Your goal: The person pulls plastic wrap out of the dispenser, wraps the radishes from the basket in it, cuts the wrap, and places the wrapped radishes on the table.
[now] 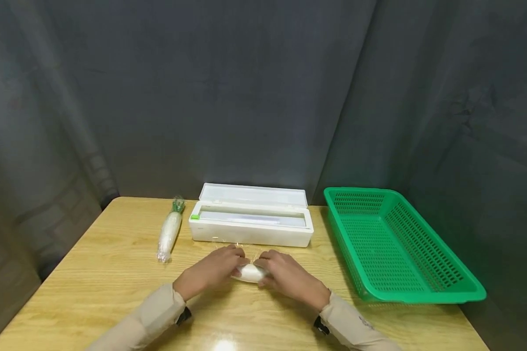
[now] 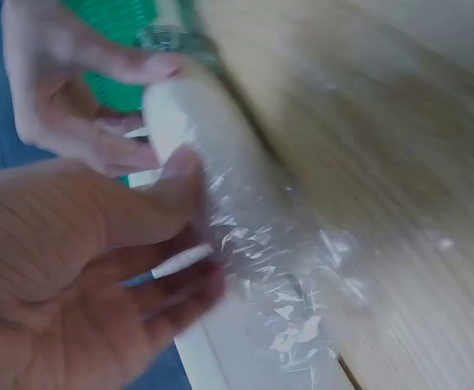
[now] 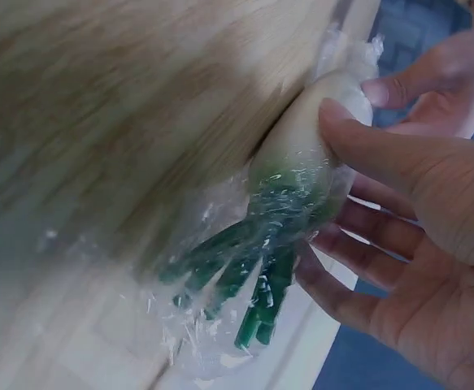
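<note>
A white radish [image 1: 251, 274] wrapped in clear film lies crosswise between my hands, close to the tabletop. My left hand [image 1: 212, 270] holds its left end, thumb on top and fingers behind. At the other end, my right hand [image 1: 290, 278] grips it the same way. Loose crinkled film [image 2: 285, 321] trails past the root end in the left wrist view. Cut green stalks [image 3: 261, 301] show through the film in the right wrist view. A second film-wrapped radish [image 1: 170, 233] rests on the table to the left.
Behind my hands stands a white film dispenser box [image 1: 250, 237] with its lid [image 1: 252, 195] raised and a roll inside. A green plastic basket [image 1: 430, 296] sits at the right. The wooden table [image 1: 101, 273] meets dark curtains at the back.
</note>
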The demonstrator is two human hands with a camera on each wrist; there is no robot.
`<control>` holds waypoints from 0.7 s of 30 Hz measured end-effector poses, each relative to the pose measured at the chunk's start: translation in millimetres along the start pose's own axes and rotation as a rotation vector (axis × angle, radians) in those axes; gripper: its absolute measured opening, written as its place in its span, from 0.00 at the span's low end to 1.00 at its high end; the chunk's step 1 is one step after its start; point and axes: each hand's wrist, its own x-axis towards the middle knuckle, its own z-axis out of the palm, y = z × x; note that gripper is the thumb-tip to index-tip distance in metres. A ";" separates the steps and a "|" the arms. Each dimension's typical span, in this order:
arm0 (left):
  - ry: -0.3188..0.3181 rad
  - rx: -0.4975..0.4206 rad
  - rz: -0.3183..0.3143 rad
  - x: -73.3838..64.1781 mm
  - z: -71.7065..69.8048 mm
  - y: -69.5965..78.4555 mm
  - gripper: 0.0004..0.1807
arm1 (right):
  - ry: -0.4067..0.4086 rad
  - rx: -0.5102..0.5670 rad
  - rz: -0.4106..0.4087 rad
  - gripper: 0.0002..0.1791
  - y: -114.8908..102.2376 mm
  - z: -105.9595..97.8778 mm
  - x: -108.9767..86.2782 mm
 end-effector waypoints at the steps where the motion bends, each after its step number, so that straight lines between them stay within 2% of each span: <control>1: 0.040 0.035 0.016 0.8 2.2 0.4 0.13 | -0.005 0.018 0.000 0.18 2.3 0.0 0.8; 4: 0.137 0.079 0.034 0.9 7.8 1.7 0.14 | -0.037 0.062 0.004 0.17 7.9 -0.1 2.8; 6: 0.159 0.077 0.018 -0.4 9.8 2.3 0.15 | -0.062 0.083 0.003 0.15 11.6 -1.2 5.2; 10: 0.125 0.073 -0.017 -5.2 11.9 3.4 0.20 | -0.116 0.155 0.023 0.11 18.1 -3.4 10.4; 13: 0.096 0.081 -0.027 -3.9 13.8 2.2 0.26 | -0.130 0.205 0.083 0.13 21.1 -6.1 10.9; 17: 0.121 0.134 -0.012 3.6 17.2 -2.7 0.25 | -0.071 0.119 0.145 0.21 18.1 -6.8 4.4; 21: 0.150 0.135 -0.002 10.8 18.0 -9.0 0.18 | 0.014 -0.016 0.128 0.23 12.3 -4.3 -2.3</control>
